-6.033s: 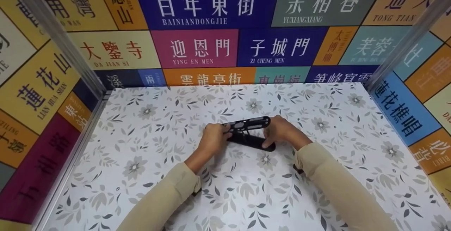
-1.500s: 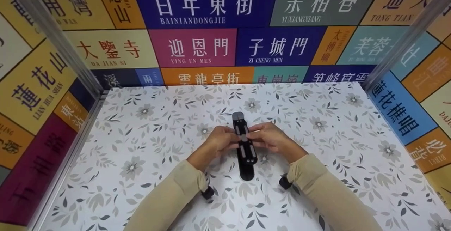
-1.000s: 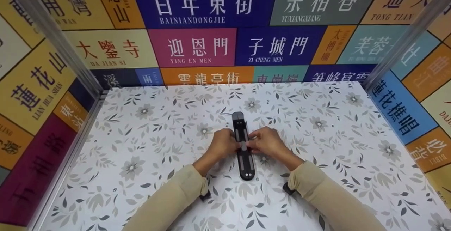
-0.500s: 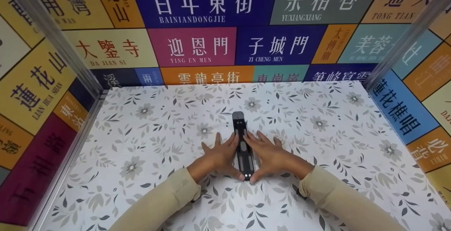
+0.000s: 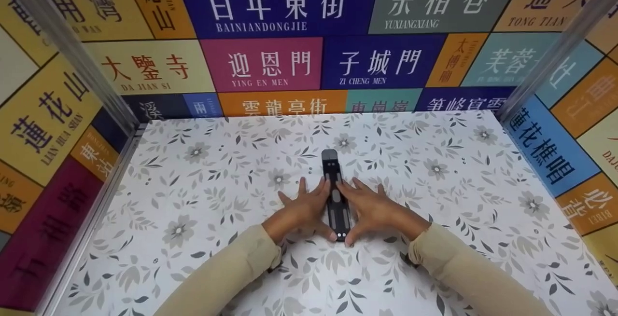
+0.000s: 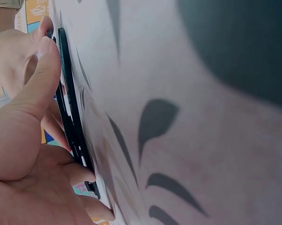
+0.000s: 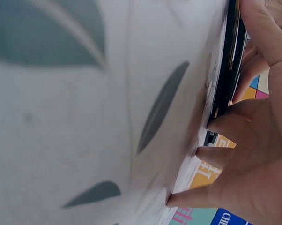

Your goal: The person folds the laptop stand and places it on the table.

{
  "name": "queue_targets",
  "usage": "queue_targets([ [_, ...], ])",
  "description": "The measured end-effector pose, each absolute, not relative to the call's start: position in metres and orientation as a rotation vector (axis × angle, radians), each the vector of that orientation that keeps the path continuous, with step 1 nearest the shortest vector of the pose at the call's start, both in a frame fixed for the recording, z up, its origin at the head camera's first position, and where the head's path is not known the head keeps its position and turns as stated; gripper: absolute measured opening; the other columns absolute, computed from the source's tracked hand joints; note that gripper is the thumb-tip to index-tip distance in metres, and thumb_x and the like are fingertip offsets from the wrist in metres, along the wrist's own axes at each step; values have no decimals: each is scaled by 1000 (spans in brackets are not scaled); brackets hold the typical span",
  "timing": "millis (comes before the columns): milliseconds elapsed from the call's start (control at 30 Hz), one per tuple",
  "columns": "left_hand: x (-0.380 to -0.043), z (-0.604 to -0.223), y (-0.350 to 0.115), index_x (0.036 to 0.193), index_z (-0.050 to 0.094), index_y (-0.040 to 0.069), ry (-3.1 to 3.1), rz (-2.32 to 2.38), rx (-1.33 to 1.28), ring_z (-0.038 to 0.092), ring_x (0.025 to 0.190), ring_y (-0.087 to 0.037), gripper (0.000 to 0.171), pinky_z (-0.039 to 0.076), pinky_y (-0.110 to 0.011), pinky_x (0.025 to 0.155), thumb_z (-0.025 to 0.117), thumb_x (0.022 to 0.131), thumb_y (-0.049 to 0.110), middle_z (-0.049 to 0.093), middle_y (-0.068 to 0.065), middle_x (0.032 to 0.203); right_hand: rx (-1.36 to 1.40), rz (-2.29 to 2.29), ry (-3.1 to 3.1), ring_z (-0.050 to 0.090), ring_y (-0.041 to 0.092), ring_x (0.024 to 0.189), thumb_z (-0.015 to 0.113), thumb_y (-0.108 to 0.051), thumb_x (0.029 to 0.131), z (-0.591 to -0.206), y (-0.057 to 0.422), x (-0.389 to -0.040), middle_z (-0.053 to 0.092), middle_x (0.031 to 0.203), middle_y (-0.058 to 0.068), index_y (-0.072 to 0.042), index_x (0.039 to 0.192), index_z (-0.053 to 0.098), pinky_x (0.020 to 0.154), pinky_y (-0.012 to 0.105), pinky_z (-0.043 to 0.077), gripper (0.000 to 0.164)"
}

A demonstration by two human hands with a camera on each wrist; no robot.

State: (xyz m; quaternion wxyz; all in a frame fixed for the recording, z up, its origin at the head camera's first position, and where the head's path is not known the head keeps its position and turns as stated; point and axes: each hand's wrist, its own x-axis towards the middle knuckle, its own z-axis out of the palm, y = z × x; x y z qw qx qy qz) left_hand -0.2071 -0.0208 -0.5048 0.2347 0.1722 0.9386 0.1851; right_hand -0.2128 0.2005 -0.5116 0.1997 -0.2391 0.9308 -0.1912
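A long, flat black folding stand (image 5: 336, 205) with grey pads lies folded on the table, its length running away from me. Its two thin layers lie almost together in the left wrist view, where the stand (image 6: 70, 98) is seen edge-on. My left hand (image 5: 301, 210) rests along its left side, fingers spread and straight, thumb at the near end. Mirroring it, my right hand (image 5: 379, 210) lies along the right side, its thumb also at the near end. In the right wrist view the fingertips (image 7: 202, 152) reach down to the table beside the stand (image 7: 227, 61).
The table (image 5: 217, 267) has a white cover printed with grey flowers and leaves. Panels with Chinese place names (image 5: 270, 65) stand along its back and both sides. Clear corner posts (image 5: 87, 60) rise at the back left and back right.
Earlier the stand was held partly unfolded, then turned lengthwise and its upper layer pressed down flat. My fingers have since spread along its sides, and it has shifted slightly away from me.
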Motion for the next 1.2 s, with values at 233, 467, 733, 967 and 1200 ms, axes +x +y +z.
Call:
queue_targets([
  [233,-207,-505,-20,165,-1,23,2565,531,470,-14,154,-48,144,-9,-90,100,92,60,56,-1,1,172,-727,-602,2580,5,37,159,94,-65,48,-513,202,-217,19,170,8,-30,165,10,110,84,-5,149],
  [467,-211,-503,-17,165,-2,26,2559,550,479,-15,154,-47,144,-12,-89,101,92,60,56,-2,2,172,-715,-598,2584,8,39,158,94,-66,46,-510,206,-220,20,169,13,-35,165,9,110,84,-5,149],
  [733,-214,-503,-13,165,-3,26,2559,510,493,-13,155,-47,145,-10,-89,102,91,60,59,-2,2,172,-679,-574,2584,6,38,158,92,-70,45,-513,209,-220,16,168,19,-32,165,7,112,81,-6,152],
  [967,-212,-505,-11,165,-1,26,2550,505,499,-13,155,-47,143,-8,-90,102,91,61,60,-1,4,172,-681,-562,2585,8,39,158,91,-71,46,-513,212,-217,16,168,20,-33,165,9,112,82,-3,150],
  [1200,-215,-499,-18,166,3,26,2561,470,525,-7,156,-48,136,0,-89,105,87,66,65,4,2,173,-760,-653,2447,4,38,159,90,-61,64,-500,223,-226,11,171,15,-22,166,9,119,75,-1,136],
])
